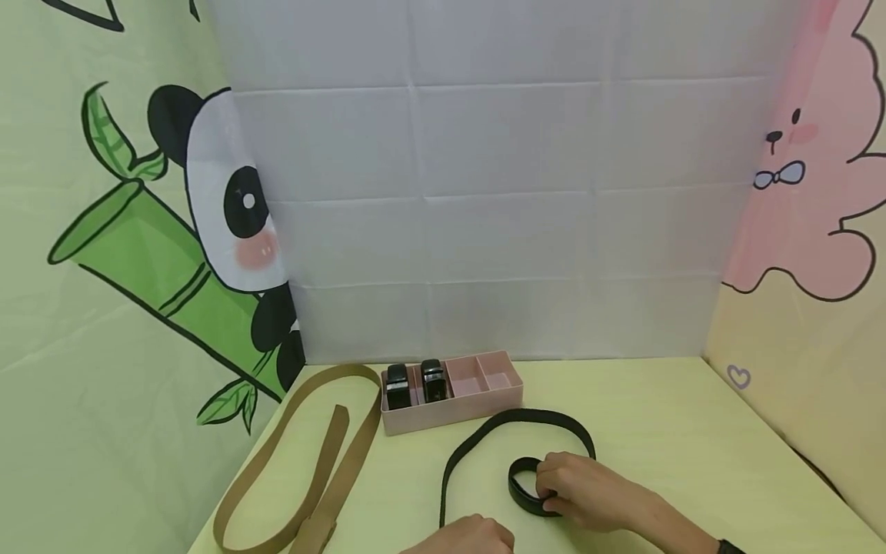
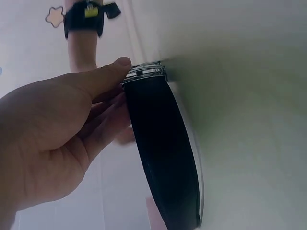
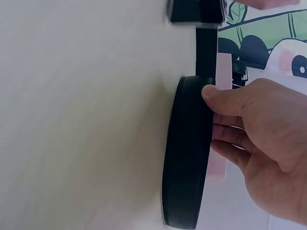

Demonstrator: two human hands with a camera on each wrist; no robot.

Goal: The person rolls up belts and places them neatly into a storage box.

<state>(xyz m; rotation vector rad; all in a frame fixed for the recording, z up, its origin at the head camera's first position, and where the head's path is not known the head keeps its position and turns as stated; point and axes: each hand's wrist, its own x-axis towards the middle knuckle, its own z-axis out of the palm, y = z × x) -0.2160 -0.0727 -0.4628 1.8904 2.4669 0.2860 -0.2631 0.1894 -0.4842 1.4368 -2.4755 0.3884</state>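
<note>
A black belt [image 1: 529,416] stands on its edge on the table, its free length bowing in an arc away from me. One end is wound into a small coil [image 3: 189,153], which my right hand [image 1: 584,491] pinches between thumb and fingers. At the belt's other end is a silvery metal buckle [image 2: 146,72]. My left hand [image 2: 62,124] holds that buckle end between thumb and fingers. In the head view, only the top of the left hand shows at the bottom edge, and the buckle is hidden.
A tan belt [image 1: 353,467] lies in a long loop on the left of the table. Behind the black belt is a pink divided box [image 1: 450,416], with rolled black belts [image 1: 434,381] in its left compartments. Fabric walls with cartoon prints enclose the table on the sides.
</note>
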